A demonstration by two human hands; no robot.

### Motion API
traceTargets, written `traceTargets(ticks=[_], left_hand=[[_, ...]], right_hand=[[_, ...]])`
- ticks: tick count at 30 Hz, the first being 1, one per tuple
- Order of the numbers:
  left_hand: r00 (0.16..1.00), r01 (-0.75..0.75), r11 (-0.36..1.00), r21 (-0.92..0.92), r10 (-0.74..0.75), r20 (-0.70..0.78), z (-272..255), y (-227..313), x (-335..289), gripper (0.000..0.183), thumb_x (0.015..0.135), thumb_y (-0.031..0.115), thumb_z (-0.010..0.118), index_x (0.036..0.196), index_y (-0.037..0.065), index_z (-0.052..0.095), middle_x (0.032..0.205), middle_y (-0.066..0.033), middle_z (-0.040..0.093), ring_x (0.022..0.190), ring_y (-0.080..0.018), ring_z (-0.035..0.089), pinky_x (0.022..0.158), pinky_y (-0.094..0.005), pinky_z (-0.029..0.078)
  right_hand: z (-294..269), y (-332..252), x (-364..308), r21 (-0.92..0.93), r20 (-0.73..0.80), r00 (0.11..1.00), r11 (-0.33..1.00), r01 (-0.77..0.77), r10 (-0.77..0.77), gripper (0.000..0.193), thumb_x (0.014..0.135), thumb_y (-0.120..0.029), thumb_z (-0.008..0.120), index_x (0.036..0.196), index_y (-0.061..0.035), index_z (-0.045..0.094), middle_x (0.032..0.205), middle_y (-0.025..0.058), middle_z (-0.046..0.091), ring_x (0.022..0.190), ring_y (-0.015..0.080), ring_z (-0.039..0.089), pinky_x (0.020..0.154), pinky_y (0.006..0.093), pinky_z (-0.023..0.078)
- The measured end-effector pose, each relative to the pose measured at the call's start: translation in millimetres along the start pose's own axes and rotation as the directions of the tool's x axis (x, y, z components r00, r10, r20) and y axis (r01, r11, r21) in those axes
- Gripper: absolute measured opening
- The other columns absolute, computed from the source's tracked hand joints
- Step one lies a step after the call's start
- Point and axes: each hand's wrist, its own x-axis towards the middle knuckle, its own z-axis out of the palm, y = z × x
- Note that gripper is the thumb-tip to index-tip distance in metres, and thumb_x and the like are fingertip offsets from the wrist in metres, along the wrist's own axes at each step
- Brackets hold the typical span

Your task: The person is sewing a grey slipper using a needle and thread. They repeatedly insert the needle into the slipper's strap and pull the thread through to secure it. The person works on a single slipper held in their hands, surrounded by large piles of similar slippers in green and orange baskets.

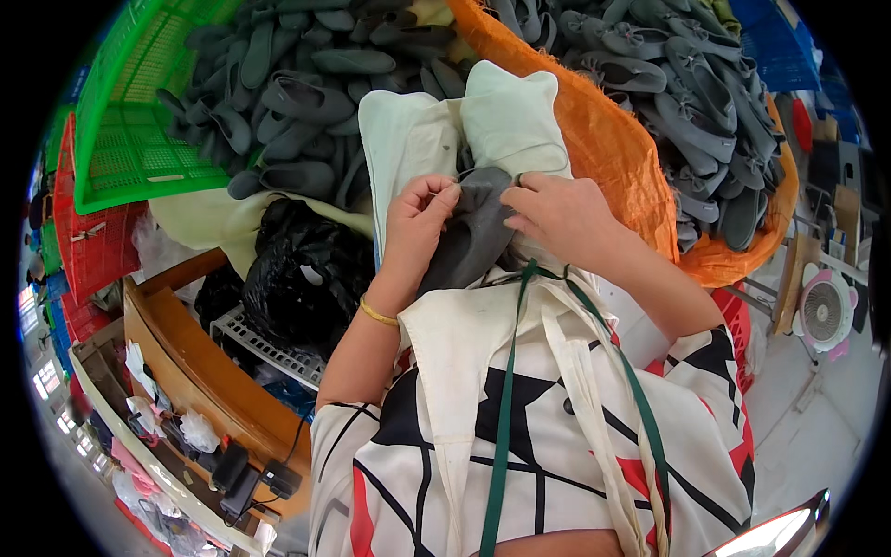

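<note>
A grey slip-on shoe (467, 243) lies in my lap, its upper raised between my hands. With thumb and fingertips pressed together, my left hand (422, 215) pinches the shoe's edge from the left. My right hand (561, 209) is at the shoe's right side, fingers curled and their tips close together near its top edge. Whatever small thing those fingertips hold, if any, is too small to make out. A thin dark line, like thread, curves over the pale cloth just beyond my right fingers. Pale cloth covers (510, 116) lie over my knees beneath the shoe.
A green plastic crate (130, 139) at the far left borders a heap of grey shoes (306, 102). An orange woven sack (603, 139) at the right holds more grey shoes. A black plastic bag (302, 278) and a wooden drawer unit (204, 362) stand left. A small fan (824, 311) is at right.
</note>
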Motion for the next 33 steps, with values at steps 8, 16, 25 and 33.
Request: traceTargets(ticks=[8, 16, 25, 33], left_hand=[[0.92, -0.259, 0.857, 0.446, 0.079, 0.383, 3, 7, -29, 0.01, 0.093, 0.009, 0.067, 0.097, 0.0, 0.067, 0.09, 0.0013, 0.066, 0.081, -0.0065, 0.056, 0.071, -0.0221, 0.046], [0.952, 0.152, 0.938, 0.311, -0.224, 0.209, 1, -9, -43, 0.02, 0.092, 0.012, 0.068, 0.106, -0.002, 0.063, 0.086, -0.0003, 0.064, 0.078, -0.0067, 0.056, 0.071, -0.0228, 0.045], [0.974, -0.118, 0.918, 0.38, 0.034, 0.222, 10, 5, -53, 0.022, 0.086, 0.002, 0.065, 0.107, -0.001, 0.061, 0.082, 0.0001, 0.06, 0.075, -0.0069, 0.052, 0.07, -0.0221, 0.043], [0.938, 0.0, 0.99, 0.142, -0.049, 0.342, 10, 22, -61, 0.021, 0.09, 0.002, 0.062, 0.111, -0.002, 0.065, 0.101, 0.0, 0.063, 0.091, -0.0072, 0.054, 0.082, -0.0238, 0.045]], right_hand=[[35, 31, -22, 0.103, -0.108, 0.994, 0.995, 0.005, 0.006, 0.01, 0.088, -0.019, 0.066, 0.093, -0.0102, 0.064, 0.08, 0.0054, 0.061, 0.073, 0.0269, 0.064, 0.06, 0.0382, 0.051], [22, 77, -67, 0.986, 0.161, 0.839, -0.113, -0.12, 0.519, 0.008, 0.099, -0.011, 0.054, 0.098, -0.0062, 0.06, 0.073, -0.0035, 0.056, 0.054, 0.0052, 0.05, 0.048, 0.0218, 0.04], [-5, 159, -126, 0.891, -0.368, 0.445, 0.173, 0.419, 0.816, 0.007, 0.1, -0.012, 0.058, 0.105, -0.0077, 0.059, 0.077, -0.0012, 0.056, 0.068, 0.0087, 0.053, 0.062, 0.0236, 0.046], [24, 10, -48, 0.821, -0.14, 0.9, 0.556, -0.128, 0.414, 0.036, 0.1, -0.034, 0.057, 0.097, 0.0013, 0.064, 0.084, 0.0095, 0.062, 0.072, 0.0184, 0.058, 0.07, 0.0335, 0.049]])
